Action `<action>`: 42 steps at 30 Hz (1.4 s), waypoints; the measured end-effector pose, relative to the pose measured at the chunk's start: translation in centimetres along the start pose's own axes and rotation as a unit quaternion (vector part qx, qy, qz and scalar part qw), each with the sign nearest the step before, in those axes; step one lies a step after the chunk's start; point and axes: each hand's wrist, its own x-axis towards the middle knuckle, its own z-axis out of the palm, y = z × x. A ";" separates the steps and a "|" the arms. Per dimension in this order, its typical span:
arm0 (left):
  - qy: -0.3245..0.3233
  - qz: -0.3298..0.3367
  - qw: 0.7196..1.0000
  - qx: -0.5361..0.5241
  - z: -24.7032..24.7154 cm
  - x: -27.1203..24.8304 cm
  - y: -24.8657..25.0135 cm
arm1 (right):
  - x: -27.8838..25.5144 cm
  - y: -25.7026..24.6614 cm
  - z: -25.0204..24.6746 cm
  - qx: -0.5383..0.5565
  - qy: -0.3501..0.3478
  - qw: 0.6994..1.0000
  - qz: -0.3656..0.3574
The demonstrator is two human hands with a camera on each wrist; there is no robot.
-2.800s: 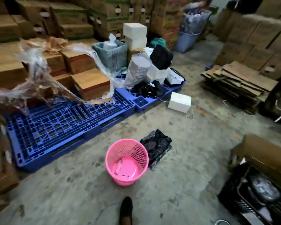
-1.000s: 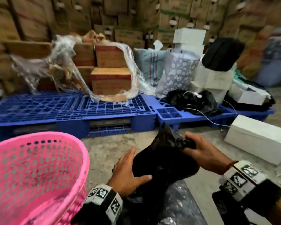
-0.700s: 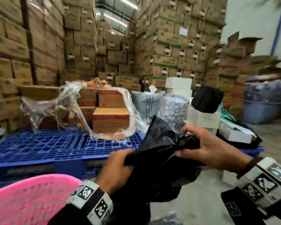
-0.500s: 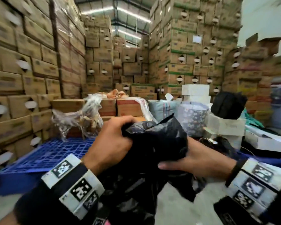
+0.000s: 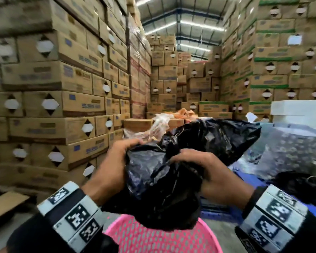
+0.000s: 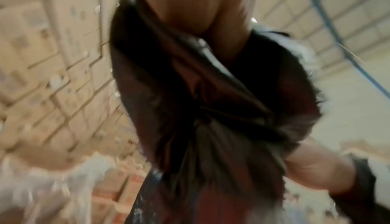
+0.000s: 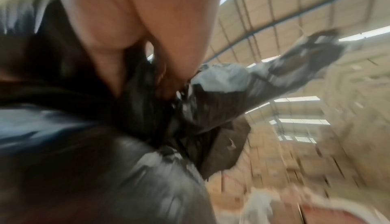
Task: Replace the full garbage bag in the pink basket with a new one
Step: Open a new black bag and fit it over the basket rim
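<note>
Pink basket (image 5: 159, 238) sits lowest and nearest, its rim right under the black bag (image 5: 164, 179). The left hand (image 5: 115, 168) and right hand (image 5: 213, 176) both clutch bunched film at the bag's top, lifted above the basket. Thin plastic could tear or slip while being spread. Behind stand cardboard boxes (image 5: 62, 99); open air lies overhead.
</note>
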 end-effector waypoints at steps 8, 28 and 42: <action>-0.079 0.146 0.977 0.131 3.3 -3.5 -4.5 | -1.2 3.8 1.2 0.308 0.073 0.883 0.346; -0.112 0.005 0.981 0.160 3.4 -2.3 -13.6 | -5.8 6.4 7.5 -0.016 -0.042 0.913 0.405; -0.201 0.098 0.949 0.221 6.2 -7.1 -12.6 | -5.3 4.0 6.0 -0.324 -0.111 0.926 0.158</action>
